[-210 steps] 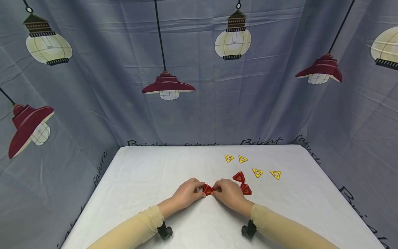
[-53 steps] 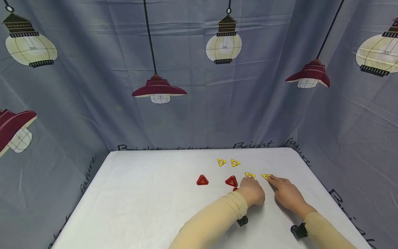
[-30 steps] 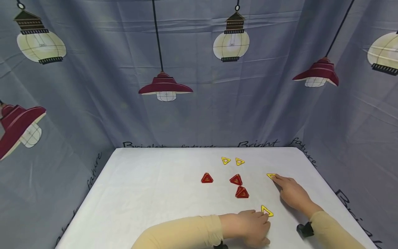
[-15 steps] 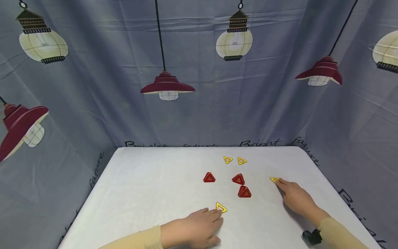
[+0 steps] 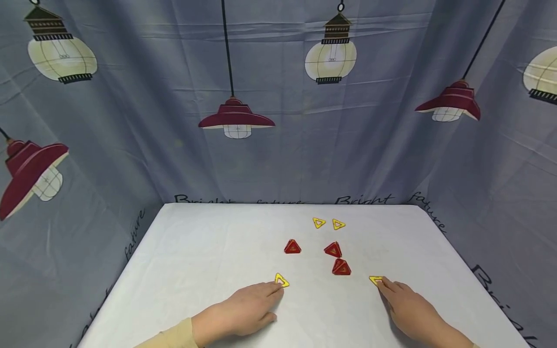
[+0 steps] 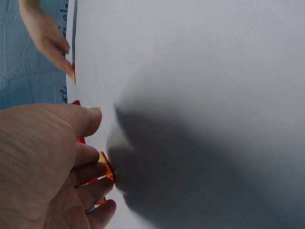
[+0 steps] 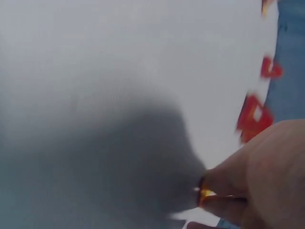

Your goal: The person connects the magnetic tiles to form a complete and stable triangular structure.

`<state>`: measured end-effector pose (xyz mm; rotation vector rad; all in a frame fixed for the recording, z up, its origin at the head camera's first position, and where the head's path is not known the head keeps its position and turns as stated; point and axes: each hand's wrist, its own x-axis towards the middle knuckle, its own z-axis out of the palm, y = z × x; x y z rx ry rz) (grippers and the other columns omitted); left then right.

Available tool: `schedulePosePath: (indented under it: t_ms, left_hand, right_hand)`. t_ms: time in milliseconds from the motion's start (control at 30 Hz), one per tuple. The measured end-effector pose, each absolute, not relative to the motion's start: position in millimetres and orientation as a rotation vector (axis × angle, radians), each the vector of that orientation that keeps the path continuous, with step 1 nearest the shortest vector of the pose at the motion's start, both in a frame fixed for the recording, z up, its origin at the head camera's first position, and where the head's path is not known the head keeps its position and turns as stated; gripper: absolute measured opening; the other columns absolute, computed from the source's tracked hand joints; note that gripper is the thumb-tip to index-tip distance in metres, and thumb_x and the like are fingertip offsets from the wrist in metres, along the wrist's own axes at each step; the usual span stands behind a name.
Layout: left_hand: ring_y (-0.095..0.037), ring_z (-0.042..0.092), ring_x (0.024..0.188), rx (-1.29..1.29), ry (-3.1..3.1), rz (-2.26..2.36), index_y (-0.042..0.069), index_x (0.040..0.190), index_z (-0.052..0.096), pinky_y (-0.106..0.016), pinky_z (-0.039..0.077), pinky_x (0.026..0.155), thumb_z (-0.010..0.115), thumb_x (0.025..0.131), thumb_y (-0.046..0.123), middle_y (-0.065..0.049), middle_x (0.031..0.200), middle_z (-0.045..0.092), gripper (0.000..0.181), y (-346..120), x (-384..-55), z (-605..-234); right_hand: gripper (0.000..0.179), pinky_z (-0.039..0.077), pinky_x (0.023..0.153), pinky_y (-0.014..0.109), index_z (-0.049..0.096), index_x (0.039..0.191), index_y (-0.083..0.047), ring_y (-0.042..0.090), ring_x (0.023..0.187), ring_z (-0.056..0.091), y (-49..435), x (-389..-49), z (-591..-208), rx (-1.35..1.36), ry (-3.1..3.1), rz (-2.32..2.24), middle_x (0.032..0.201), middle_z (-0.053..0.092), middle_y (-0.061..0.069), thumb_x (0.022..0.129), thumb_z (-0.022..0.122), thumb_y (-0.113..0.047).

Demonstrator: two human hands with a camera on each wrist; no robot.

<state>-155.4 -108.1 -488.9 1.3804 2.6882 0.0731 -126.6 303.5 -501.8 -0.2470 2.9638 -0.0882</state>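
In the head view, my left hand (image 5: 245, 309) lies low over the front middle of the white table, its straight fingertips on a yellow hollow triangle (image 5: 283, 279). Further right, my right hand (image 5: 411, 309) touches a second yellow hollow triangle (image 5: 374, 277) with extended fingertips. The left wrist view shows the left-hand triangle (image 6: 109, 170) flat under the fingertips, thumb apart from it. Fingertips partly cover the right-hand triangle (image 7: 203, 193) in the right wrist view. Beyond the hands sit a lone red triangular piece (image 5: 292, 247) and two close-set ones, one behind (image 5: 333, 250) and one in front (image 5: 341, 268).
Two more yellow hollow triangles, a left one (image 5: 315, 224) and a right one (image 5: 334, 224), lie near the far edge of the white table (image 5: 209, 251). A grey-blue curtain (image 5: 278, 164) printed with lamps surrounds the table's back and sides.
My left hand dragged its yellow triangle from the right side toward the front left. My right hand pulled its triangle nearer. Earlier, both hands were at a red piece, which now stands farther back.
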Motion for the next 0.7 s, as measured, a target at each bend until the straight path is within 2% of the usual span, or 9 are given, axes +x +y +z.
schedulePosePath:
  t_ms: [133, 200, 333, 467, 700]
  left_hand:
    - [-0.019, 0.047, 0.140, 1.365, 2.720, 0.088, 0.006, 0.150, 0.049, -0.033, 0.041, 0.112, 0.062, 0.103, 0.034, -0.006, 0.153, 0.048, 0.056, -114, -157, -491]
    - [-0.018, 0.048, 0.139, 1.341, 2.731, 0.095, 0.006, 0.150, 0.049, -0.033, 0.042, 0.111, 0.063, 0.103, 0.032, -0.005, 0.152, 0.048, 0.056, -115, -157, -492]
    - [-0.017, 0.051, 0.134, 1.310, 2.767, 0.122, 0.006, 0.149, 0.051, -0.033, 0.045, 0.108, 0.065, 0.102, 0.030, -0.004, 0.147, 0.051, 0.055, -117, -158, -494]
    - [-0.017, 0.054, 0.131, 1.307, 2.797, 0.137, 0.007, 0.145, 0.056, -0.033, 0.046, 0.106, 0.067, 0.101, 0.029, -0.003, 0.141, 0.054, 0.051, -119, -160, -495]
    - [-0.018, 0.052, 0.134, 1.276, 2.803, 0.135, 0.007, 0.146, 0.056, -0.035, 0.045, 0.108, 0.066, 0.101, 0.029, -0.006, 0.145, 0.053, 0.051, -123, -161, -498]
  right_hand:
    - [0.048, 0.047, 0.099, 0.062, 0.060, 0.140, -0.002, 0.044, 0.131, 0.050, 278, -109, -501, -0.271, 2.835, -0.116, 0.145, 0.055, 0.015, 0.095, 0.068, -0.015]
    - [0.057, 0.048, 0.101, 0.058, 0.059, 0.142, -0.006, 0.041, 0.133, 0.050, 266, -103, -502, -0.321, 2.787, -0.122, 0.146, 0.055, 0.010, 0.092, 0.073, -0.030]
    - [0.064, 0.050, 0.102, 0.050, 0.059, 0.144, -0.010, 0.037, 0.133, 0.051, 247, -97, -503, -0.525, 2.776, -0.132, 0.148, 0.055, 0.006, 0.091, 0.071, -0.043]
    - [0.052, 0.050, 0.103, 0.047, 0.057, 0.147, -0.012, 0.037, 0.133, 0.052, 232, -97, -503, -0.721, 2.797, -0.136, 0.151, 0.053, 0.004, 0.099, 0.064, -0.032]
    - [0.053, 0.045, 0.107, 0.051, 0.052, 0.152, -0.022, 0.032, 0.141, 0.045, 207, -115, -496, -0.819, 2.746, -0.175, 0.158, 0.044, -0.006, 0.101, 0.063, -0.031]
